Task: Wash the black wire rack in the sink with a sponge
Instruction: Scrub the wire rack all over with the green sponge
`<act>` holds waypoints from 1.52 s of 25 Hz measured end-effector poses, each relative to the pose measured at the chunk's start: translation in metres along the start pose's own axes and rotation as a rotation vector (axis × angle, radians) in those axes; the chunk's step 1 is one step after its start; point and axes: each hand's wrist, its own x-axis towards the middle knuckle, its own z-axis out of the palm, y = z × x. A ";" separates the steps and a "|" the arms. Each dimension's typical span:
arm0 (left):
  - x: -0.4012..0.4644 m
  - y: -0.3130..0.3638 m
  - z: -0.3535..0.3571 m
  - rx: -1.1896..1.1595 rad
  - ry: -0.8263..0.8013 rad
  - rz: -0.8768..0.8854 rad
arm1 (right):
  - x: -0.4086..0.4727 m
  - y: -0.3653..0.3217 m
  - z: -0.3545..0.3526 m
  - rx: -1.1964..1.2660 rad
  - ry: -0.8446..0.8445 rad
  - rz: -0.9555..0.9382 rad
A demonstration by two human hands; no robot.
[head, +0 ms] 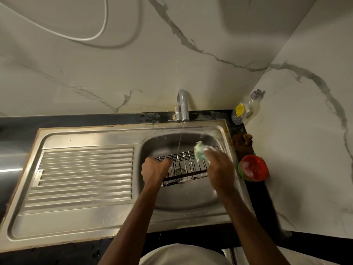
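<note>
We see the left hand (pixel 154 170) with its grip curled round the left end of the black wire rack (pixel 184 167), which lies soapy in the stainless steel sink basin (pixel 183 197). Right hand (pixel 219 167) clutches a green sponge (pixel 199 153) on the rack's far right wires. Behind, the chrome tap (pixel 182 106) runs a thin stream.

My left hand (pixel 155 170) is gripping the rack (pixel 186 167), thin black wire flecked with white suds. My right hand (pixel 219 167) is holding a soft green sponge (pixel 199 153), foamy. The sink (pixel 86 188) is showing brushed steel, dully shiny, ribbed on the drainboard. The tap (pixel 182 104) is gleaming metal. The wall (pixel 133 64) is looking like smooth veined marble.
</note>
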 end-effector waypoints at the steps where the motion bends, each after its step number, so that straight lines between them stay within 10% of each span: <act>1: 0.000 -0.001 -0.001 0.001 0.003 -0.002 | 0.006 0.018 -0.006 -0.030 0.022 0.111; 5: -0.001 -0.002 0.003 -0.025 -0.013 -0.007 | -0.003 0.005 0.001 -0.067 0.039 0.264; 12: 0.011 -0.005 0.001 -0.090 0.005 -0.049 | -0.043 -0.034 0.000 0.111 -0.052 -0.138; 18: 0.016 -0.010 0.005 -0.133 -0.008 -0.051 | -0.013 0.004 -0.002 0.084 0.061 0.171; 22: 0.011 -0.007 0.007 -0.159 -0.031 -0.062 | -0.035 -0.041 0.006 0.121 -0.114 -0.206; 27: 0.005 -0.011 0.008 -0.140 -0.076 -0.075 | -0.019 0.009 -0.005 0.035 0.002 0.142; 32: 0.010 -0.010 0.014 -0.160 -0.097 -0.104 | -0.041 -0.050 0.005 0.091 -0.184 -0.325; 38: 0.007 -0.009 0.009 -0.179 -0.084 -0.116 | -0.020 0.001 0.000 0.005 0.019 0.029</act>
